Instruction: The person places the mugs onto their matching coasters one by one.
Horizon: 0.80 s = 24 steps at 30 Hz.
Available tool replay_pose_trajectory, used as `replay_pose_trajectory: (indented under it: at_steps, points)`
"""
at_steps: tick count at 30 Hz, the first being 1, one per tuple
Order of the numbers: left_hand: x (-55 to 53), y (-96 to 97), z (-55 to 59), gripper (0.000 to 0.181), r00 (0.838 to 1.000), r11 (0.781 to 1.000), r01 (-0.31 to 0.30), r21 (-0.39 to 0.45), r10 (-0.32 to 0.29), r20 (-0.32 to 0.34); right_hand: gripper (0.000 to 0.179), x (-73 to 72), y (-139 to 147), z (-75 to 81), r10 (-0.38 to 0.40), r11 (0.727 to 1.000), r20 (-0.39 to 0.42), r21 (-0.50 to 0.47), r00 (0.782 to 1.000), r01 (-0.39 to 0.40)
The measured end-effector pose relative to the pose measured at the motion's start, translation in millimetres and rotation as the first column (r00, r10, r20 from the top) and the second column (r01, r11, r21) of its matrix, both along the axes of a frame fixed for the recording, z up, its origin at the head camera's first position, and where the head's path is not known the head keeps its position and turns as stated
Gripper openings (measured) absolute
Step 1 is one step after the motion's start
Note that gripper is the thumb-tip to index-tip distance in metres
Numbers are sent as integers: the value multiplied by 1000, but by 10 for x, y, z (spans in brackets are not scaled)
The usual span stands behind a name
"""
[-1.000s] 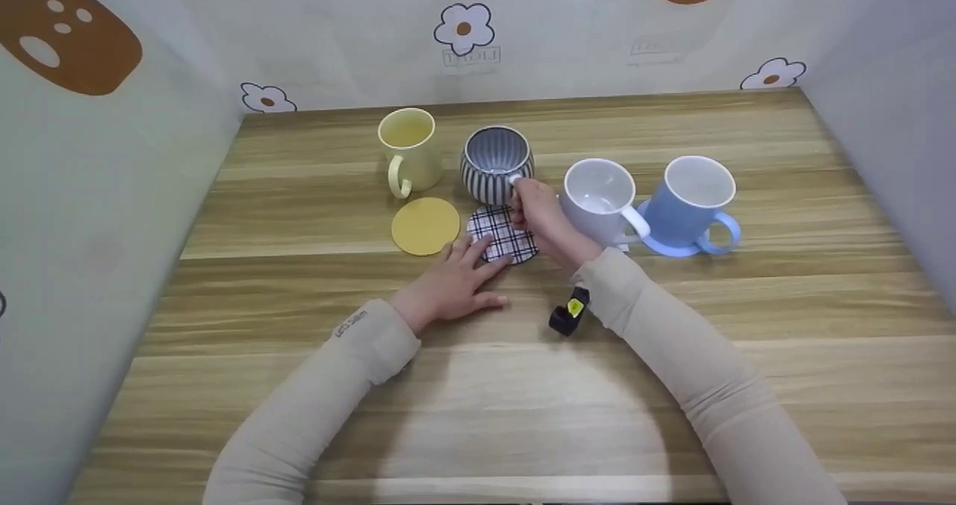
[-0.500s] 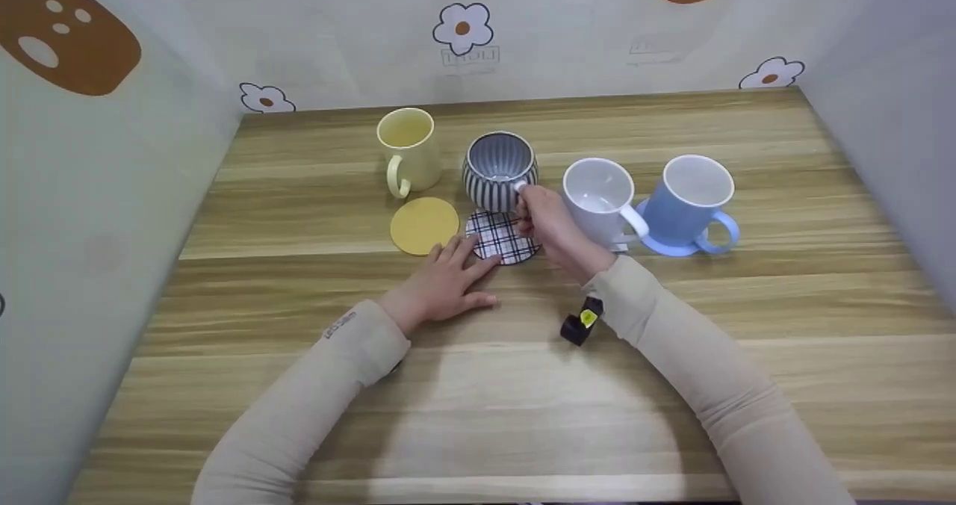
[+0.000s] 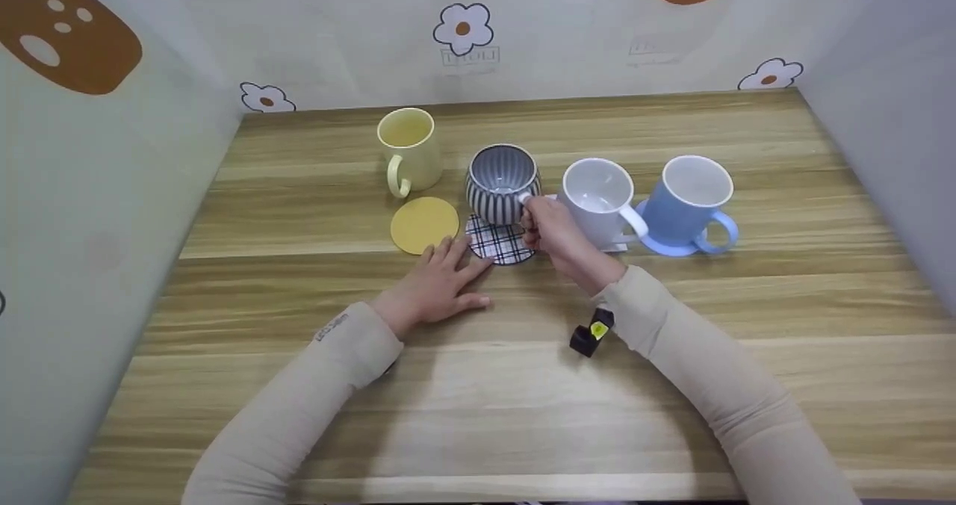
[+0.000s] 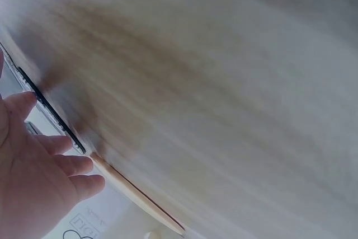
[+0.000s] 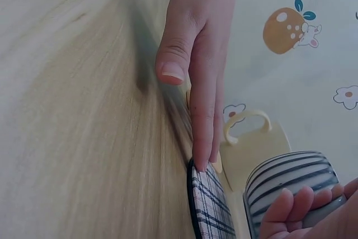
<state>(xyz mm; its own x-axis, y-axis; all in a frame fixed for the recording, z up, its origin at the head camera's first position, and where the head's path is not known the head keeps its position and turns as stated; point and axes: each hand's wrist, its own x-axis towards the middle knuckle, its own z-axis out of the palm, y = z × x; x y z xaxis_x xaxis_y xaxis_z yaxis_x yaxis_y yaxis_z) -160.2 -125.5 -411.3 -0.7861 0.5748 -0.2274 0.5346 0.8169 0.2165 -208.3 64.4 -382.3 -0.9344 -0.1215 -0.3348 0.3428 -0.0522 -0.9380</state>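
My right hand (image 3: 556, 232) grips the handle of a striped grey-and-white mug (image 3: 497, 199), whose base is over the far part of a plaid round coaster (image 3: 502, 247). In the right wrist view the striped mug (image 5: 291, 180) looks raised off the plaid coaster (image 5: 210, 205). My left hand (image 3: 433, 284) lies with straight, spread fingers, a fingertip touching the plaid coaster's near-left edge. That same left hand (image 5: 201, 65) shows from the side in the right wrist view. Left of the plaid coaster lies a yellow round coaster (image 3: 424, 225).
A yellow mug (image 3: 414, 154) stands behind the yellow coaster. Right of my right hand, a white mug (image 3: 597, 199) stands on a pale coaster, and a blue mug (image 3: 683, 199) on a blue coaster (image 3: 668, 249). A patterned wall (image 3: 358, 42) bounds the wooden table at the back.
My right hand has brought the striped mug nearer, over the plaid coaster. My left hand has slid slightly left and back toward me, fingers still at the coaster's edge.
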Motion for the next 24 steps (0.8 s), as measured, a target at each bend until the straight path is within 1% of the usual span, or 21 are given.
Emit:
replay_pose_trajectory:
  at_steps: [4,8,11,16,24]
  points:
    - [0,-5,-11,66,1000,1000,0,2,0,-2,24,32,10,-6,12,1000,13,5,1000,-12]
    - [3,5,3,66,1000,1000,-9,-4,9,17,24,63,13,-15,23,999,20,27,1000,-23]
    - [3,12,22,65,999,1000,-14,-10,14,33,24,100,15,-22,27,999,10,37,1000,-27]
    - [7,7,26,64,999,1000,-12,-5,13,29,24,161,46,-26,59,998,-19,15,998,-59]
    - [15,12,31,64,999,1000,-16,3,16,51,26,179,74,-73,42,999,29,23,999,-42]
